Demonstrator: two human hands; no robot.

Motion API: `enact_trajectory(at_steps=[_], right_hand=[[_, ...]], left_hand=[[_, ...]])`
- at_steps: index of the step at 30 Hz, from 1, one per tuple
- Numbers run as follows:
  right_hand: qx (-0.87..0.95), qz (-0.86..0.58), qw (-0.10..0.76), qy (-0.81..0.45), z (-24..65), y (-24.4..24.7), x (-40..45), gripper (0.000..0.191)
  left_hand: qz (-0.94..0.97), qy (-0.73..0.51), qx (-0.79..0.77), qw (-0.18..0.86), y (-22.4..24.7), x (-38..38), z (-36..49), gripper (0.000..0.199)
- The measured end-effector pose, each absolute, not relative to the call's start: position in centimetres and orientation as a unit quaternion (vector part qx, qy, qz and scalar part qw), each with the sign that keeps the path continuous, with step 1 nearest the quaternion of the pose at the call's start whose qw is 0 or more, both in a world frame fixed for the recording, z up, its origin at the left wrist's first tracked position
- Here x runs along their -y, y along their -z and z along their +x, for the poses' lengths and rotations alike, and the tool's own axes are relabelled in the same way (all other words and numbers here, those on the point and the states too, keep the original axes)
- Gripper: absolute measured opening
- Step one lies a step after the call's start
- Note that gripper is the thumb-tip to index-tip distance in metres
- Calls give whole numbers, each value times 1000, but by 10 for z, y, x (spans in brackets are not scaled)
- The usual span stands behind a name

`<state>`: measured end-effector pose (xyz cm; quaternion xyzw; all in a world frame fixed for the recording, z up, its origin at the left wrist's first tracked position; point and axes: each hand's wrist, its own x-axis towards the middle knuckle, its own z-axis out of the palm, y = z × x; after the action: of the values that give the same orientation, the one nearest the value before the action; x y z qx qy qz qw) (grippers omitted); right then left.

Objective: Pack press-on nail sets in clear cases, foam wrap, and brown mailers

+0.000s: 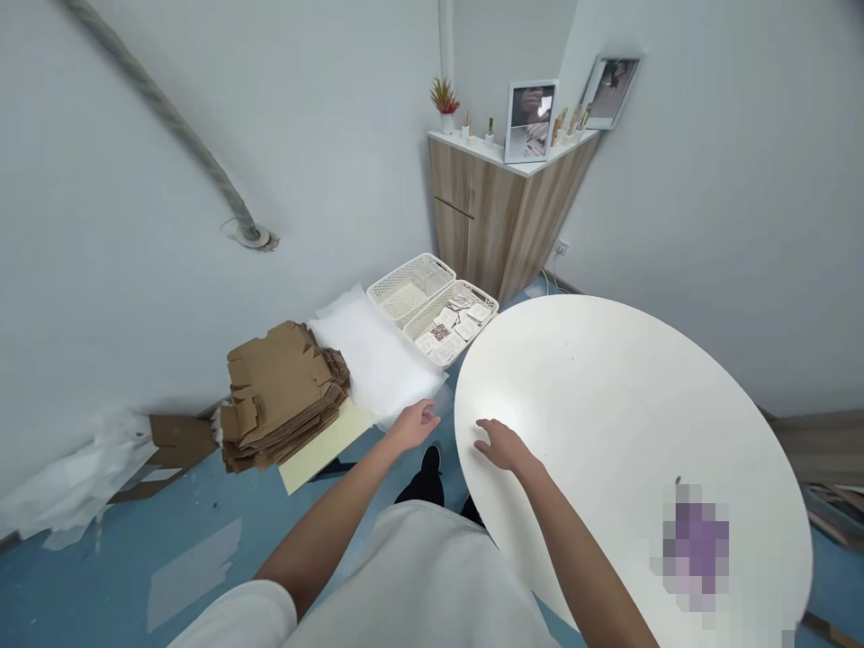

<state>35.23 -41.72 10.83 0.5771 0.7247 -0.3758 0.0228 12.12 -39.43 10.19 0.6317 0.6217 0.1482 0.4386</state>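
My left hand point(411, 426) is held out over the gap beside the table, holding nothing, its fingers loosely bent and a little apart. Nearest to it lies a stack of white translucent sheets point(378, 360). Above the near left rim of the round white table point(573, 387) is my right hand point(500, 445), empty, with thumb and fingers spread; whether it touches the top I cannot tell. A pile of flat brown cardboard boxes point(276, 387) sits left of the sheets, on a pale yellow board point(328, 447).
Beyond the sheets stand two white plastic baskets; the nearer basket point(491, 317) contains several printed cards point(447, 318). A wood-grain corner cabinet point(482, 202) bears picture frames, small bottles and a plant point(444, 101). On the table is a pixelated purple patch point(698, 544). White plastic wrapping point(87, 463) lies at left.
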Motion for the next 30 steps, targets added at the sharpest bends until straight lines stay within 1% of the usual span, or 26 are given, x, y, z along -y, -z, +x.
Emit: enact_trajectory(at_steps=[2,5,8,11,14,21,26,30], right_hand=[[-734,572,6,366,344,-109,399,45],[-735,577,-43,355,328,-108,364,41],[-725,589,-78,348,307,-104,325,38],[-720,602,-96,331,285,-98,288,35],[-708,614,-97,334,267,-88,255,34],[-653,661,-66,364,244,-56,201,39],[-636,662,-82,386,234,-38,172,50],[-595,693,-83,399,231,-26,160,55]], left_hand=[[642,-153,-626,416,-104,375,116,40],[657,-153,-631,383,-105,338,107,39],[682,-133,-619,366,-102,296,99,41],[720,-97,-592,350,-95,254,92,41],[741,-73,-573,342,-81,216,90,41],[741,-36,-537,401,-45,161,99,47],[708,-27,-548,445,-25,142,102,54],[676,9,-560,479,-15,136,99,51]])
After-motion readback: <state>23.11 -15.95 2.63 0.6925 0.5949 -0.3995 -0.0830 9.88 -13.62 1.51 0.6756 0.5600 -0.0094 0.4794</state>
